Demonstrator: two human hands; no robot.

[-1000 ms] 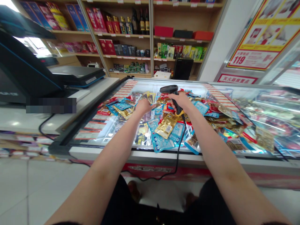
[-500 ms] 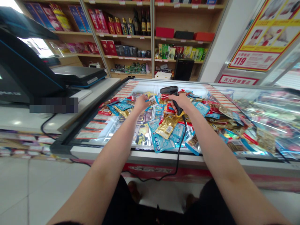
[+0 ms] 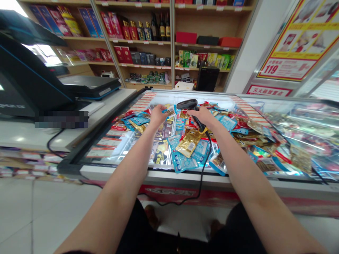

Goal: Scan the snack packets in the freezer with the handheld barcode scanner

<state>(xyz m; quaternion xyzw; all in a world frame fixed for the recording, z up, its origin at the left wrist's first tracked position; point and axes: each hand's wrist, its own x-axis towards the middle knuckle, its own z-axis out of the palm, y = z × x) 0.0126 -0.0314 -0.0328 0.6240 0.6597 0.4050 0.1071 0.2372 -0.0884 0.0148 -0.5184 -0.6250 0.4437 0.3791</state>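
My right hand (image 3: 203,116) is closed round the grip of a black barcode scanner (image 3: 187,104), its head pointing left. A black cable runs from the scanner's yellow-ringed base down over the front edge of the freezer. My left hand (image 3: 158,115) pinches a small blue-and-white snack packet (image 3: 171,110), barcode side up, just left of the scanner head. Under both hands, snack packets lie on the freezer's glass lid. A gold packet (image 3: 189,142) rests on blue packets (image 3: 182,161) near the front edge. More packets (image 3: 254,139) are heaped to the right.
On the left, a counter (image 3: 111,102) carries a scale (image 3: 90,85) and a dark register (image 3: 29,74). Wooden shelves (image 3: 148,40) with bottles and boxes stand behind the chest freezer (image 3: 111,173). A poster (image 3: 299,46) hangs at the right.
The scanner head has shifted slightly left and down, closer to the packet in my left hand. My left hand has moved a little left and tilted the packet.
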